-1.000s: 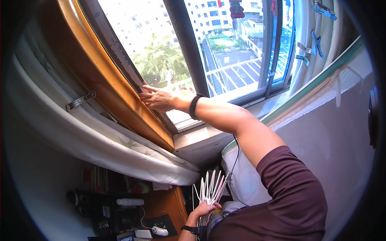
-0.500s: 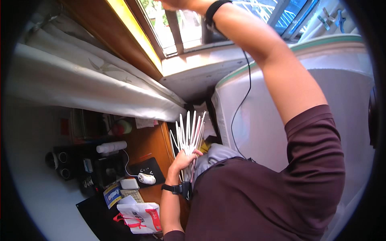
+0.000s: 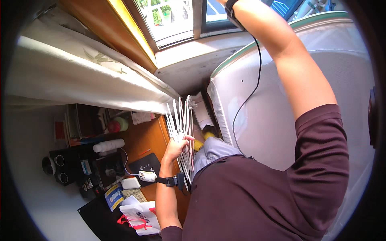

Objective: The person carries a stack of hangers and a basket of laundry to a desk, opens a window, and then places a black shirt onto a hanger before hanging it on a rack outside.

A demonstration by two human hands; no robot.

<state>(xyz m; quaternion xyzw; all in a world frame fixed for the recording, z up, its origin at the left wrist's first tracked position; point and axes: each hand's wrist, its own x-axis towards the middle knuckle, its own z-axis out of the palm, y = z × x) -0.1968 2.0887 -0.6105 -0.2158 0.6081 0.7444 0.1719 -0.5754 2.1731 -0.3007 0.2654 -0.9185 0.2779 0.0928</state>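
My left hand [image 3: 175,147] is closed around a bundle of thin white clothes hangers [image 3: 185,120]. They fan out upward past my fingers, and their lower ends hang down beside my shirt. A black strap with a small block sits on my left wrist. My right arm [image 3: 297,68] is raised toward the window, with a black band [image 3: 232,9] at its wrist. The right hand itself is cut off by the top edge, so its fingers and anything in them are hidden.
On my left, a wooden desk [image 3: 140,136] holds a white mouse [image 3: 147,176], a keyboard [image 3: 134,195], a white bottle [image 3: 108,147] and a white-and-red bag [image 3: 140,215]. A pale curtain [image 3: 80,76] hangs above it. A white mesh-sided enclosure [image 3: 289,104] stands right. A black cable [image 3: 259,76] dangles from my right wrist.
The raised right arm has shifted right and up, taking its hand out of the picture. My left hand, still around the hangers, has moved slightly left and up. More of the window shows.
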